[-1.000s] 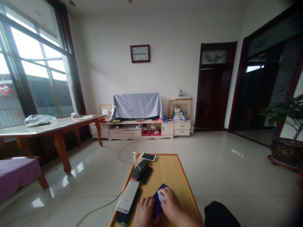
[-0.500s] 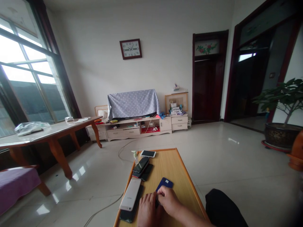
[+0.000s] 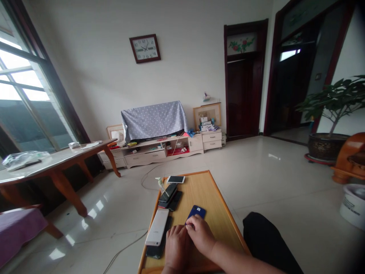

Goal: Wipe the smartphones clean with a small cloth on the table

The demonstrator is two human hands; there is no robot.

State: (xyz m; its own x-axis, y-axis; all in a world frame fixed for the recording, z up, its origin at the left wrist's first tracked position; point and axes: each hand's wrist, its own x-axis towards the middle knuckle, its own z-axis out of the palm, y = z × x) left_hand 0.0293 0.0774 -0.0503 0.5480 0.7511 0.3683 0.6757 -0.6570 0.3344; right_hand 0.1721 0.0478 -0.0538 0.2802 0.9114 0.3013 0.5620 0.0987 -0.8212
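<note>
A blue phone (image 3: pixel 199 210) with a small white label lies on the wooden table (image 3: pixel 216 224), its near end covered by my fingers. My left hand (image 3: pixel 176 242) rests in front of it, fingers curled together over the tabletop. Against those fingertips my right hand (image 3: pixel 201 231) makes a pinch at the phone's near end. Whatever the fingers hold is hidden. Left of my hands, a white phone (image 3: pixel 158 227) overlaps a dark phone (image 3: pixel 156 251). Farther up, a black phone (image 3: pixel 169 192) rests on others, beside a clear pump bottle (image 3: pixel 161 184).
A white phone with a dark screen (image 3: pixel 176 179) lies at the table's far edge. A dark-clad knee (image 3: pixel 262 236) is close on the right. Beyond stand a white bucket (image 3: pixel 353 207), a potted plant (image 3: pixel 325 146) and a long table (image 3: pixel 57 163). A cable (image 3: pixel 125 249) crosses the floor.
The view has turned slightly to the right and down. My hands stay together by the blue phone; the right fingers have shifted a little closer over the left fingertips.
</note>
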